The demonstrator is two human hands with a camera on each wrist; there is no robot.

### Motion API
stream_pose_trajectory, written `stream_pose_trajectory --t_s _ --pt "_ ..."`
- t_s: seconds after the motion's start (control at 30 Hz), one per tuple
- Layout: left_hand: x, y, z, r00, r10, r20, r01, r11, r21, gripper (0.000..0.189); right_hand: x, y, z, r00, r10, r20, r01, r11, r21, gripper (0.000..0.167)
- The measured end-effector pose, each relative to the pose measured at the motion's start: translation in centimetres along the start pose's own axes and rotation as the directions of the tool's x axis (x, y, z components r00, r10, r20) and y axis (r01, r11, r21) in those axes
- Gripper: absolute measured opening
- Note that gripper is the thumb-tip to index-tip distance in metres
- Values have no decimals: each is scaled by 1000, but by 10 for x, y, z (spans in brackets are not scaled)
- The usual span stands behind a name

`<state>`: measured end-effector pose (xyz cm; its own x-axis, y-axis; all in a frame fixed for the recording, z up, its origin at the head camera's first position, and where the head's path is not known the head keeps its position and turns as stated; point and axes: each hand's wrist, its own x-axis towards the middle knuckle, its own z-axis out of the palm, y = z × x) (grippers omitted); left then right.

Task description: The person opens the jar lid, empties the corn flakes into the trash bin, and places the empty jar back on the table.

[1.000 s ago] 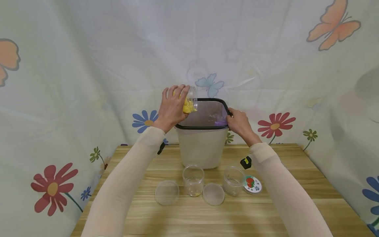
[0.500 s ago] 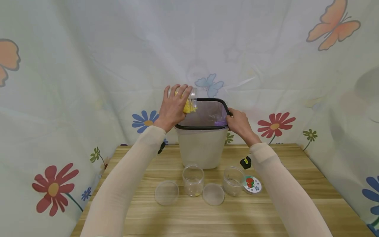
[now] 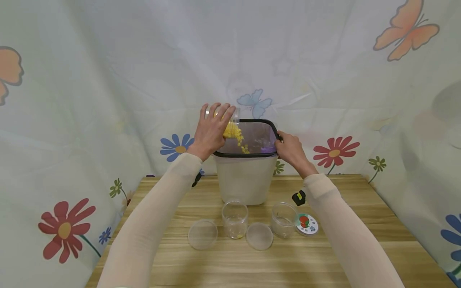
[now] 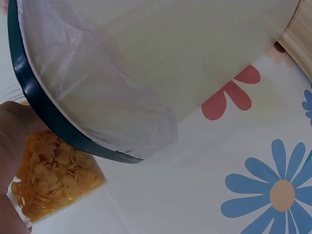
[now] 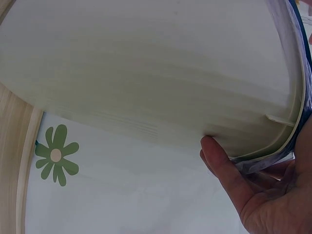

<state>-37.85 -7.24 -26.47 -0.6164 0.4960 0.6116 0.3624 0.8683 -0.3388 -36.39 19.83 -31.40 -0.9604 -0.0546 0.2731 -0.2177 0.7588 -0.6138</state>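
Observation:
My left hand (image 3: pixel 210 134) grips a clear plastic jar (image 3: pixel 235 116), tipped on its side over the left part of a trash can's mouth. Yellow flakes (image 3: pixel 233 131) spill from the jar into the trash can (image 3: pixel 245 180). In the left wrist view, thin flakes (image 4: pixel 58 170) fill the jar's lower side. A black rim (image 3: pixel 245 155) holds a pale purple bag liner (image 3: pixel 264 132) in the can. On the right side, my right hand (image 3: pixel 291 149) holds the rim; in the right wrist view its thumb (image 5: pixel 219 163) lies against the can's outer wall.
Two clear jars (image 3: pixel 235 224) (image 3: pixel 284 224) stand in front of the can on the wooden table (image 3: pixel 223 268). Two translucent lids (image 3: pixel 203 235) (image 3: pixel 259 236) and a round tomato-print lid (image 3: pixel 307 224) lie beside them. A small black object (image 3: pixel 299 197) sits near my right sleeve. A patterned curtain (image 3: pixel 180 60) hangs behind.
Flakes now pour out of the jar and drop into the can; earlier they stayed at its mouth. My left hand has tilted the jar slightly further down. The right hand stays put.

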Motion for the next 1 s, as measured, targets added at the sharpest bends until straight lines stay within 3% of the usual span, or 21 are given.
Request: stream_pose_trajectory --t_s 1.0 --pt "0 1 -2 998 55 2 -55 995 84 89 -1 0 -1 1000 15 11 -15 1000 10 54"
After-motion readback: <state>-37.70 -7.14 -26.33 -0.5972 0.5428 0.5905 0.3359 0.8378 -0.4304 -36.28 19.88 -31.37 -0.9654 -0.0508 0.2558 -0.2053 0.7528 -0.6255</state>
